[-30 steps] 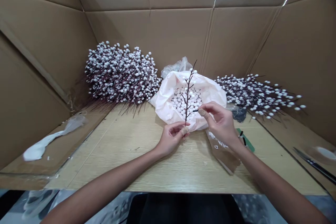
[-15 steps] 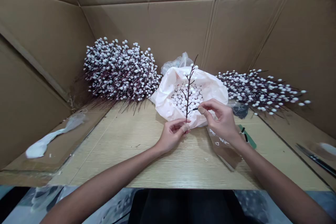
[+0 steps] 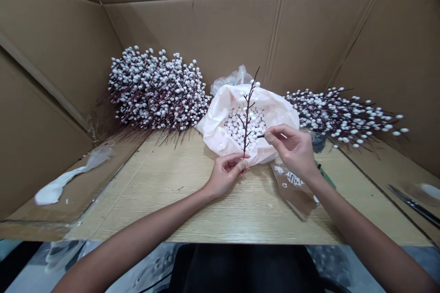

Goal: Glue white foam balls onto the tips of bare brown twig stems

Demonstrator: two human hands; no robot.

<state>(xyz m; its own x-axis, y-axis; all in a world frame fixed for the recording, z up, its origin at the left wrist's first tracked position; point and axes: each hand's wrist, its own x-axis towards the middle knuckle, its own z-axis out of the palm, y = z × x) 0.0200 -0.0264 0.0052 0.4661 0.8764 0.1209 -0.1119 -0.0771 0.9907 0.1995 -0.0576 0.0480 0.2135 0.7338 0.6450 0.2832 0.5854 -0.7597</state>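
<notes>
One dark twig (image 3: pixel 246 121) is standing near-upright at mid-frame, and the left hand (image 3: pixel 224 175) is pinching its lower end; the right hand (image 3: pixel 294 150) is pinching a thin black stick (image 3: pixel 261 136) beside it, before a pale bag (image 3: pixel 213 130) of white balls (image 3: pixel 234 124).

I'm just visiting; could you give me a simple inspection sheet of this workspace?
Surface: pale wood-look table, a few small specks on it.
Job's things: dark twig, nearly upright, white berries near its top; short dark piece; open pale bag of loose white balls; left bundle and right bundle of white-tipped stems.
Clutter: brown card with white smears; green item partly hidden by the right forearm; dark bladed tool; pale ring; white pouch.
Hands: left hand pinches the twig's lower end; right hand pinches the dark piece, its tip apart from the twig.
Cables: thin dark line below the table, possibly a cable.
Surroundings: cardboard walls behind and at both sides.
</notes>
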